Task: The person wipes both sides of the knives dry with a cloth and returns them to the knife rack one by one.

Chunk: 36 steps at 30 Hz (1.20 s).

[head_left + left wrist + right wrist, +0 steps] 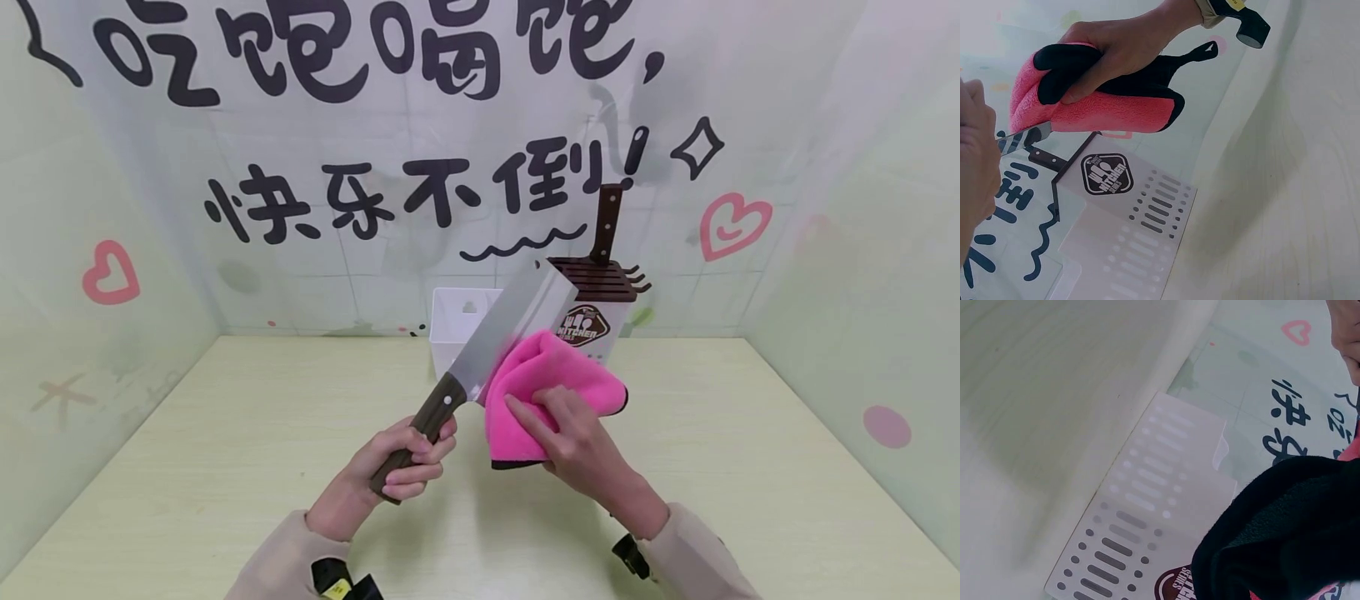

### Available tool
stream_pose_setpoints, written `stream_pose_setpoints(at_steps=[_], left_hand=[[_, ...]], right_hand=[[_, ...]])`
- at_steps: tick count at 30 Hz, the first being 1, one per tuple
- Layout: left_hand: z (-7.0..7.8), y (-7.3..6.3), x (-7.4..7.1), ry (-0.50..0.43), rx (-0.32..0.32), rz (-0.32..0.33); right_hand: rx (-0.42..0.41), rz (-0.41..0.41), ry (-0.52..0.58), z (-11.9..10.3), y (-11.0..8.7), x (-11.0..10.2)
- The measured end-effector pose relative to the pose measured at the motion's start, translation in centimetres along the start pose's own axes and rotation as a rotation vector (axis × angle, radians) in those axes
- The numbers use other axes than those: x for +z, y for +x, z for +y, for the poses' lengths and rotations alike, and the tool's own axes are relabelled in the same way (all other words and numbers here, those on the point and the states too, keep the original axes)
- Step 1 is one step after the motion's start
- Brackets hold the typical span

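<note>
My left hand (408, 460) grips the dark wooden handle of a cleaver (517, 321), its broad blade tilted up and to the right. A pink cloth (555, 375) with black edging lies folded against the lower part of the blade. My right hand (581, 442) holds this cloth, fingers pressing it to the metal. In the left wrist view the cloth (1110, 112) shows its black underside and a hanging loop, with the right hand (1125, 53) over it. The cloth's black side (1285, 519) fills the lower right of the right wrist view.
Behind the hands stands a white knife block (618, 321) with a brown slotted top and side hooks. One dark-handled knife (607, 221) sits upright in it. A white open bin (450, 321) adjoins it on the left. Pale wood table (225, 467) lies below, printed sheeting around.
</note>
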<state>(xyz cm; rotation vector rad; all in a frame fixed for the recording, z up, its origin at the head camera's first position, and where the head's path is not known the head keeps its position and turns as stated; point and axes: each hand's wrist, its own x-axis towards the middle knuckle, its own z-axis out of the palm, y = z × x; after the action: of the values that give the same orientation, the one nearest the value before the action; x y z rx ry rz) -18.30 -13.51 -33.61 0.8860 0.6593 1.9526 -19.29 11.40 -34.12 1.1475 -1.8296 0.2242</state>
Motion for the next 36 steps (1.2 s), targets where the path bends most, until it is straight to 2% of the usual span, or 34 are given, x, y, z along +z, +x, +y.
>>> stream_pose_setpoints(at_steps=[8,13,18,22,27,34,36], left_hand=[[-0.2,0.0,0.1,0.076,-0.013,0.049],[-0.3,0.1,0.2,0.088,-0.020,0.061],[-0.3,0.2,0.2,0.093,-0.021,0.062],[-0.3,0.3,0.2,0.095,-0.022,0.062],[-0.4,0.3,0.3,0.104,-0.024,0.059],[-0.7,0.4,0.3,0.113,-0.051,0.054],[-0.8,0.5,0.3,0.109,-0.067,0.052]], right_hand=[[-0.086,-0.048,0.022,-0.2,0.3,-0.2],[-0.118,-0.040,0.017,-0.5,0.7,-0.2],[-0.128,-0.054,0.000,-0.5,0.9,-0.5],[-0.102,-0.044,0.009,-0.2,1.1,-0.9],[-0.043,0.039,0.016,0.1,1.6,-1.5],[0.024,0.285,-0.026,0.0,3.0,-2.1],[0.018,0.308,-0.049,-0.1,3.4,-2.2]])
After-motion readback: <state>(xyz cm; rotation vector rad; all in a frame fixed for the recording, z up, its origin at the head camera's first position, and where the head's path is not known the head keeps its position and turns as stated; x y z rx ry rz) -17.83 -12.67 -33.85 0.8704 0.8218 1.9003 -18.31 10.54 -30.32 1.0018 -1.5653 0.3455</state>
